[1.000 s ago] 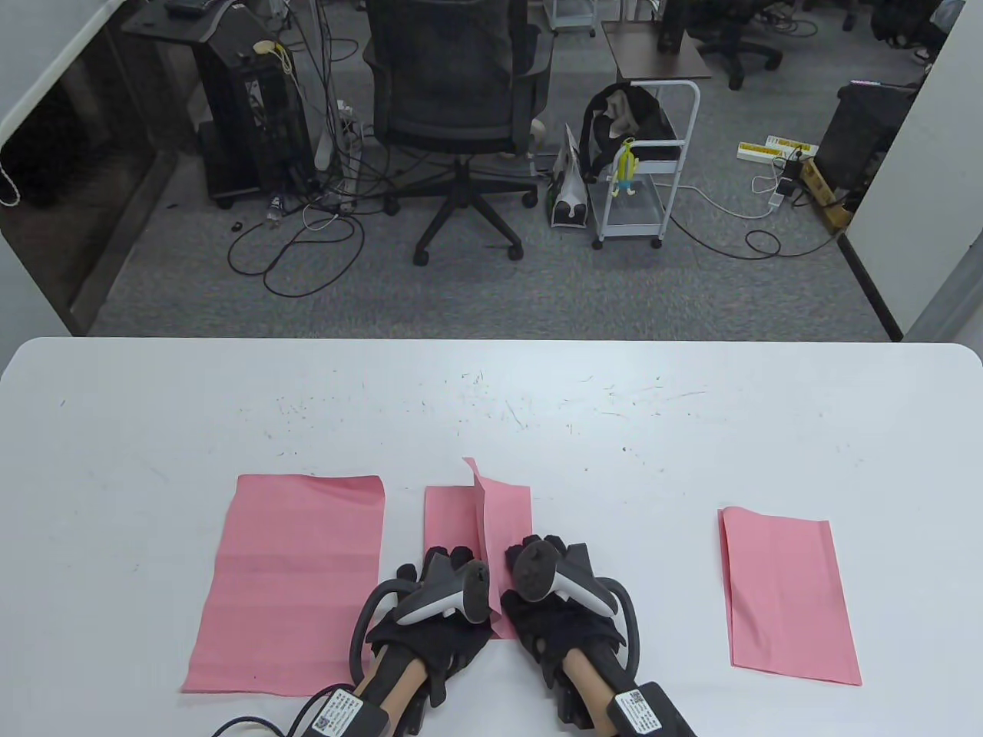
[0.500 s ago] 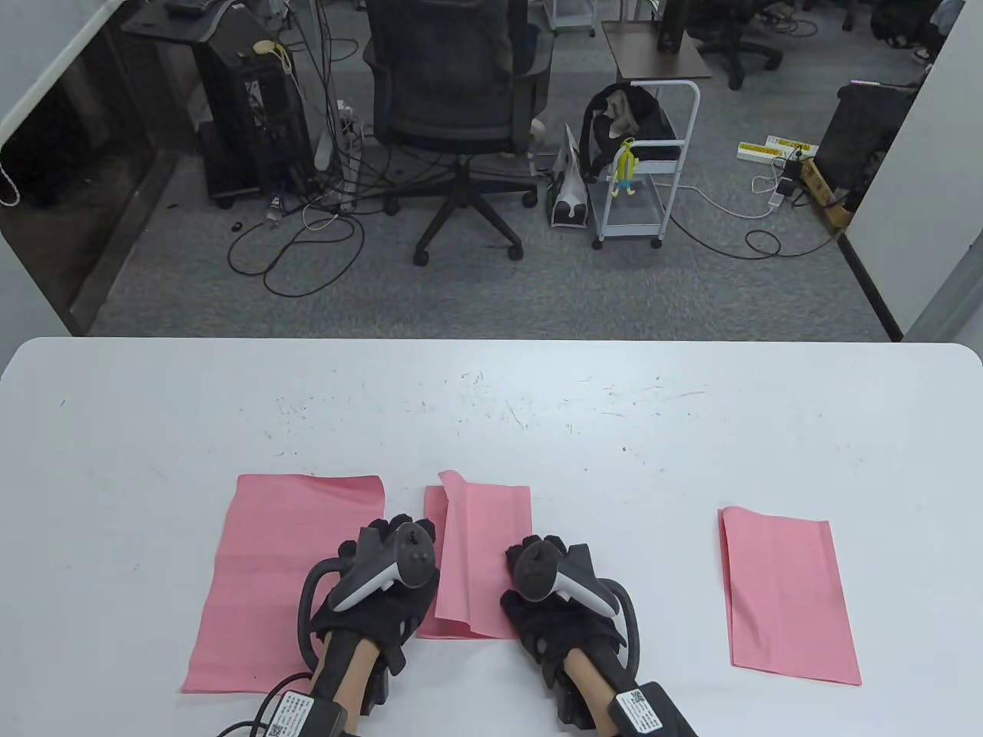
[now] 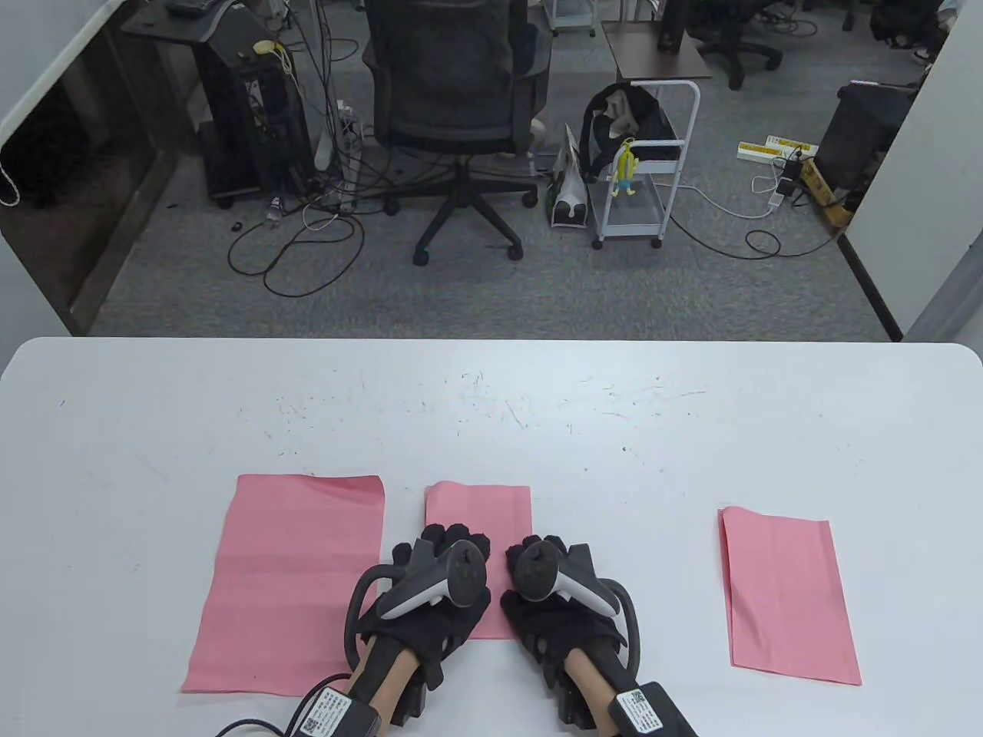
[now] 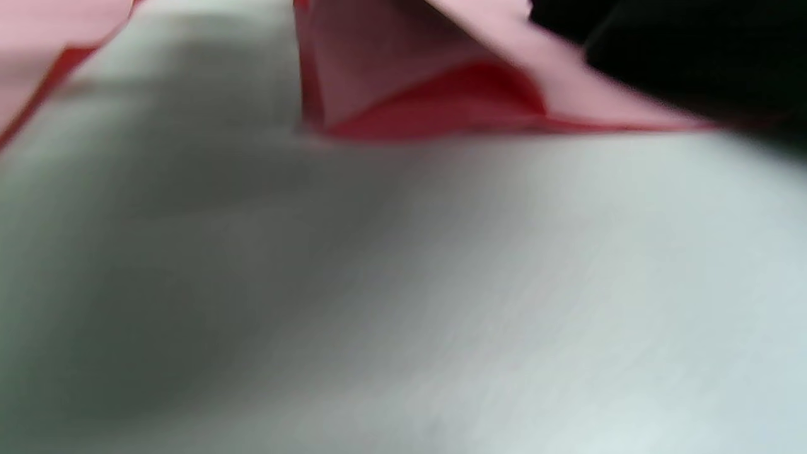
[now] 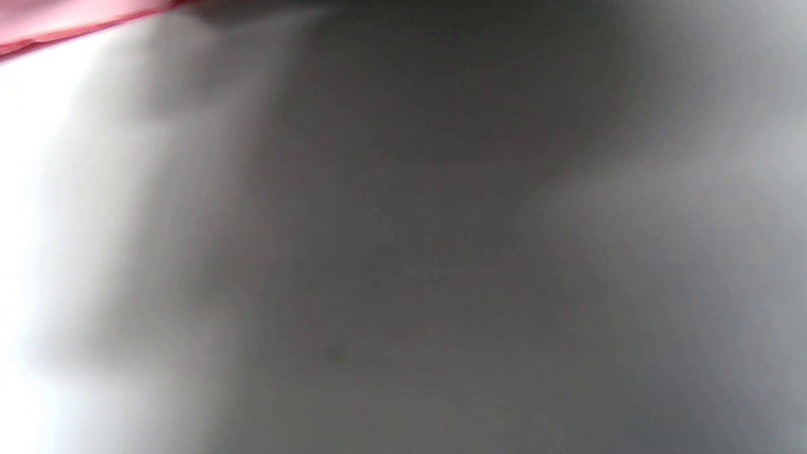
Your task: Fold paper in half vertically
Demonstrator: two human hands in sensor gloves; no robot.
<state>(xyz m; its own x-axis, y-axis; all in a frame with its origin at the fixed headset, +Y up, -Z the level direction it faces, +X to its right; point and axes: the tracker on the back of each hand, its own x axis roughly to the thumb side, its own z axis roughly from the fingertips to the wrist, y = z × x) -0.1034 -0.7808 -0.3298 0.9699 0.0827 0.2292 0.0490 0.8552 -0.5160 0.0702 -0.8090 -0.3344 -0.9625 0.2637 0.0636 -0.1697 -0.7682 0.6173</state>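
Note:
The middle pink paper (image 3: pixel 480 508) lies folded into a narrow upright strip on the white table (image 3: pixel 491 399). My left hand (image 3: pixel 448 540) rests flat on its near left part, fingers spread. My right hand (image 3: pixel 548 549) rests at its near right edge. The trackers hide the paper's near half. In the left wrist view the paper's near corner (image 4: pixel 441 94) shows two layers gaping slightly. In the right wrist view only a pink paper edge (image 5: pixel 63 22) shows, blurred.
A larger unfolded pink sheet (image 3: pixel 296 576) lies just left of my left hand; it also shows in the left wrist view (image 4: pixel 38 44). Another folded pink sheet (image 3: pixel 787 595) lies at the right. An office chair (image 3: pixel 457 100) stands beyond the table.
The paper's raised flap has come down and now lies flat. My left hand swung left, then back right onto the folded paper. My right hand has not moved.

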